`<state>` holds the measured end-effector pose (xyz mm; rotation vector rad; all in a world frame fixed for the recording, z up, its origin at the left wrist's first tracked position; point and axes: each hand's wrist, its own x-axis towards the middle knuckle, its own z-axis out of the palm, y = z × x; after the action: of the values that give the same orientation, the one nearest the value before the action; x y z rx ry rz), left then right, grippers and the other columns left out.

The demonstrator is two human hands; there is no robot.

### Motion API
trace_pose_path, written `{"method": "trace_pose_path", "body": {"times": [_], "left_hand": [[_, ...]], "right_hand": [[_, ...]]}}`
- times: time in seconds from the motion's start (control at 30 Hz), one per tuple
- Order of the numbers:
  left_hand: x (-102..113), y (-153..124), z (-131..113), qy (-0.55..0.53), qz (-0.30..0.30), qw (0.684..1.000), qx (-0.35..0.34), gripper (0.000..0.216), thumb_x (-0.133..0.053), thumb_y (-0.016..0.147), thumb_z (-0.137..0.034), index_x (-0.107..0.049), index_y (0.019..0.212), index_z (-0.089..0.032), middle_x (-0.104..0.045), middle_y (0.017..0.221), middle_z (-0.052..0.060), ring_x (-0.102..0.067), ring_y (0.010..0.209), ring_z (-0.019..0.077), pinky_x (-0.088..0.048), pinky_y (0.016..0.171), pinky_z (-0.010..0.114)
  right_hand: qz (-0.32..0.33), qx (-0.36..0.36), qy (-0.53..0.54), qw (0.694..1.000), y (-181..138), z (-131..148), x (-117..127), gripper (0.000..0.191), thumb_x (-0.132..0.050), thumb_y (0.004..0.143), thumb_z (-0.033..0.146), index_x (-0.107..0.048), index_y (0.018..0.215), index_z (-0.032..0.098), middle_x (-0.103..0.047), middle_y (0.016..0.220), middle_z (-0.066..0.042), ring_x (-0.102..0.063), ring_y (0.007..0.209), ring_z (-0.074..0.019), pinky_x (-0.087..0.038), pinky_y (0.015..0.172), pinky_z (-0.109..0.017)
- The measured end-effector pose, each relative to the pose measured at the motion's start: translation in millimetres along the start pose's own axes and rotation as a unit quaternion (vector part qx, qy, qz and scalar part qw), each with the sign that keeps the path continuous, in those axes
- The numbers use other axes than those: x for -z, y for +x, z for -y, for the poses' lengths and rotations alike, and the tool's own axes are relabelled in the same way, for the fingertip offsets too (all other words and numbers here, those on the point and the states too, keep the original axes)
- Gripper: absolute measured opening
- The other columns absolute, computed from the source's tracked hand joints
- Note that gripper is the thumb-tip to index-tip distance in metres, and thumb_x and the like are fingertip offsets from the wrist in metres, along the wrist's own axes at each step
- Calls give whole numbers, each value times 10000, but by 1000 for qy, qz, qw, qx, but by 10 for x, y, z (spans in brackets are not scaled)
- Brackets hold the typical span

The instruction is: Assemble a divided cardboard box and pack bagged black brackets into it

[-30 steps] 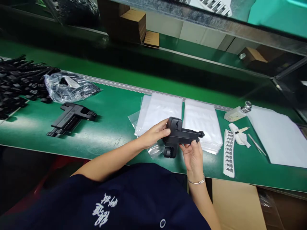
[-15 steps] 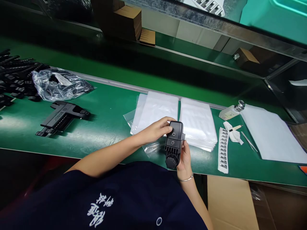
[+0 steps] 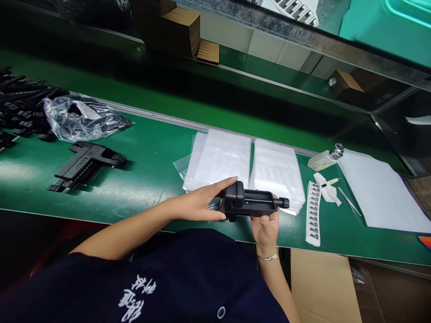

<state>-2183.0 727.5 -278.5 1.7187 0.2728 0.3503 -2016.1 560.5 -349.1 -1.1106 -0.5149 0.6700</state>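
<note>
A black plastic holder [image 3: 251,202] with a long grooved arm lies sideways just above the green bench [image 3: 151,170], held in both hands. My left hand [image 3: 202,202] grips its thick left end, fingers stretched along it. Under the arm, my right hand [image 3: 266,224] cups the part from below. Behind the hands lie two stacks of clear plastic bags [image 3: 218,159], the second stack [image 3: 278,172] to the right.
A second black holder [image 3: 85,163] lies at the left, near a crumpled plastic bag [image 3: 81,119] and a heap of black parts [image 3: 20,105]. Right of the hands lie a label strip [image 3: 313,213], tweezers [image 3: 349,202], a small bottle [image 3: 325,159] and white sheets [image 3: 380,190]. A cardboard box [image 3: 323,287] stands below the bench.
The holder was turned from upright, end-on, to lying flat with its arm pointing right. My left hand slid to its left end and my right hand moved beneath the arm.
</note>
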Motion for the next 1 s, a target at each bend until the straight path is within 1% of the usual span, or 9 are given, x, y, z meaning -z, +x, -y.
{"method": "trace_pose_path", "body": {"times": [0.13, 0.23, 0.33, 0.47, 0.6, 0.7, 0.83, 0.93, 1.0], "left_hand": [[28, -42, 89, -150, -4, 988, 47, 891, -833, 633, -242, -415, 1416, -324, -571, 1301, 91, -602, 1118, 285, -460, 984, 418], [13, -17, 182, -330, -29, 939, 93, 963, -885, 577, -370, -403, 1407, -308, -618, 1200, 94, -630, 1059, 268, -515, 883, 366], [-24, -6, 304, -444, -58, 879, 161, 770, -825, 615, -544, -570, 1264, -216, -674, 1059, 104, -660, 948, 233, -540, 782, 299], [-62, -29, 435, -504, -77, 834, 210, 540, -744, 712, -565, -681, 1078, -174, -706, 942, 88, -668, 801, 176, -546, 708, 255], [-35, -39, 497, -523, -71, 822, 213, 419, -711, 780, -500, -699, 1031, -165, -710, 903, 79, -663, 766, 162, -539, 721, 255], [9, 20, 558, -520, -65, 821, 229, 489, -658, 791, -575, -701, 1047, -161, -708, 848, 73, -654, 741, 169, -524, 695, 254], [11, 192, 645, -517, -48, 815, 258, 699, -489, 798, -740, -669, 1145, -160, -692, 745, 62, -638, 656, 184, -497, 624, 267], [-43, 301, 676, -526, -22, 809, 261, 660, -472, 855, -677, -601, 1259, -172, -696, 759, 65, -645, 638, 186, -502, 658, 294], [-87, 340, 691, -531, -10, 806, 261, 646, -465, 875, -649, -564, 1303, -176, -701, 764, 72, -654, 632, 193, -506, 664, 310]], "right_hand": [[63, 3, -13, 998, 24, 124, -14, 712, -745, 717, 552, -482, 1330, 300, -644, 1157, -70, -647, 1028, -221, -560, 885, -423], [77, -22, -32, 996, 81, 213, -59, 566, -696, 768, 554, -566, 1233, 260, -657, 1021, -59, -660, 811, -186, -616, 665, -360], [47, -40, -85, 994, 131, 272, -125, 371, -728, 773, 456, -623, 1038, 219, -649, 873, -24, -636, 694, -146, -602, 563, -288], [32, -72, -105, 991, 162, 277, -192, 339, -735, 769, 456, -598, 941, 198, -637, 794, -3, -659, 668, -138, -587, 556, -246], [36, -60, -127, 989, 164, 264, -204, 382, -716, 770, 497, -579, 965, 199, -635, 802, -7, -665, 672, -150, -588, 563, -267], [41, -7, -192, 980, 130, 301, -251, 366, -708, 787, 456, -579, 1016, 202, -656, 847, -25, -655, 711, -157, -579, 603, -277], [99, 157, -373, 909, 34, 391, -423, 328, -705, 797, 292, -582, 1092, 223, -670, 882, -33, -649, 763, -177, -567, 681, -301], [185, 285, -450, 826, -21, 435, -556, 411, -653, 827, 222, -534, 1219, 229, -668, 898, -49, -652, 773, -194, -561, 658, -306], [198, 323, -460, 803, -41, 442, -615, 433, -619, 857, 227, -497, 1272, 224, -658, 879, -53, -648, 753, -195, -554, 621, -301]]}}
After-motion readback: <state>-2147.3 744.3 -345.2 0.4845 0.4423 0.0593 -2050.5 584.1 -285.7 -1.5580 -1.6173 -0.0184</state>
